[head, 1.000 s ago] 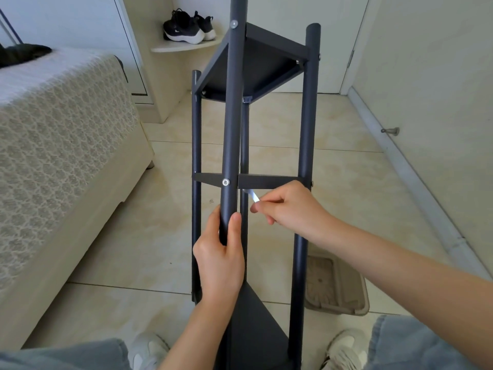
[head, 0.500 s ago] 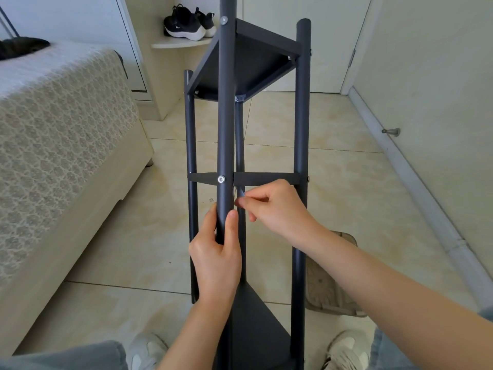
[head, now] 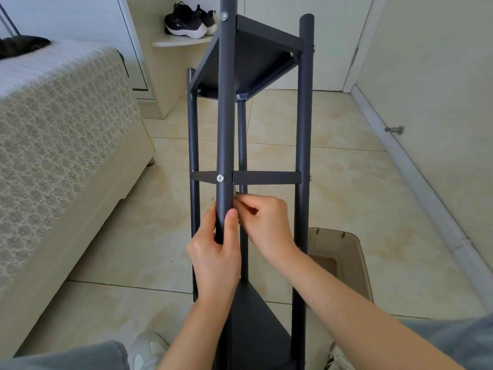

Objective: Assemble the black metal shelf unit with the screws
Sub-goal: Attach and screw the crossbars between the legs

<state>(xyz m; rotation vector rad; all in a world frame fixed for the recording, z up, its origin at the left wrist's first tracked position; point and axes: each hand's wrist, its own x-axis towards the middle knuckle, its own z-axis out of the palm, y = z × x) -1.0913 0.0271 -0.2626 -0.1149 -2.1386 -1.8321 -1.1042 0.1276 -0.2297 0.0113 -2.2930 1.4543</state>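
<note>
The black metal shelf unit (head: 266, 177) leans over the glossy tiled floor (head: 106, 249): four round matte poles, three flat shelves showing. The left hand (head: 213, 260) clamps the front pole (head: 226, 116); the right hand (head: 266, 225) bunches its fingers together behind it, on what I cannot tell.

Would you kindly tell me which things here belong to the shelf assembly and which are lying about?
Job: black metal shelf unit; silver screw in its front pole; left hand gripping that pole; right hand pinching a small silvery piece.
Lying about: black trainers; beige plastic tray; patterned bed; metal doorstop.
</note>
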